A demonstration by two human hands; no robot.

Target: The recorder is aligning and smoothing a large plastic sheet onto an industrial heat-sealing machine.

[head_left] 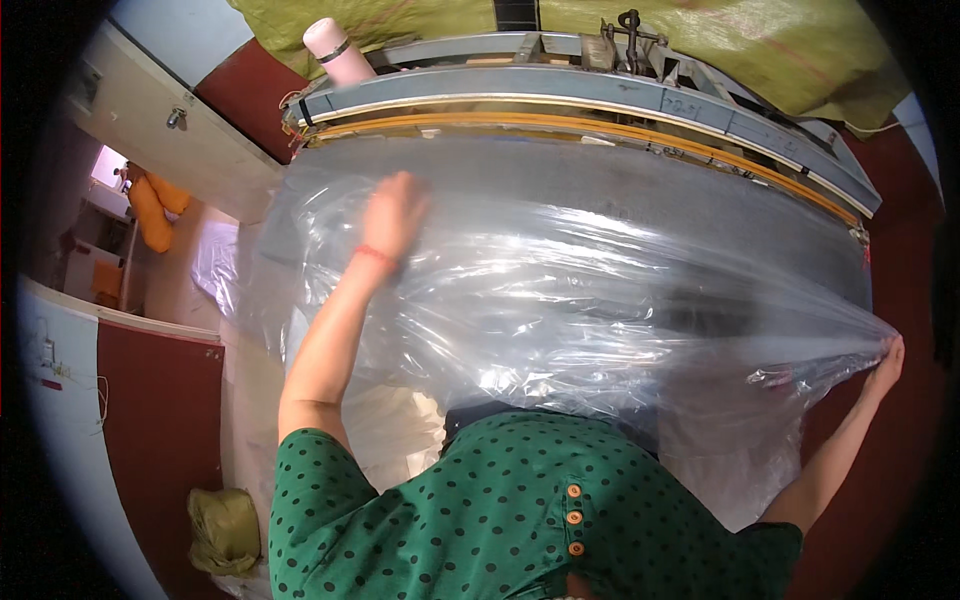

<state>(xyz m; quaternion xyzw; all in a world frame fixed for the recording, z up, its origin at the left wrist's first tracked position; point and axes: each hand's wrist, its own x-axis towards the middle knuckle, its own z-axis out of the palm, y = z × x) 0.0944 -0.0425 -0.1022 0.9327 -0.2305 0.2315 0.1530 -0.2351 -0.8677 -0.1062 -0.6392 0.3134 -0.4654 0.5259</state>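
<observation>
A large sheet of clear plastic film (520, 290) lies creased over the grey table (560, 165) and hangs down over its near edge against my body. At the far right, my right hand (888, 362) is closed on the film's edge, and taut folds fan out leftward from it. My left hand (393, 215), blurred by motion, is over the left part of the film near its far side. Whether its fingers grip or only touch the film cannot be made out. A red band (375, 257) circles that wrist.
Behind the table runs a grey metal frame (560, 85) with orange cords (500, 118) and a metal clamp (630, 45). A pink bottle (338, 52) stands at its left end. Yellow-green woven sacking (740, 50) hangs beyond. At left are an open door (175, 120) and a yellowish bag (222, 530).
</observation>
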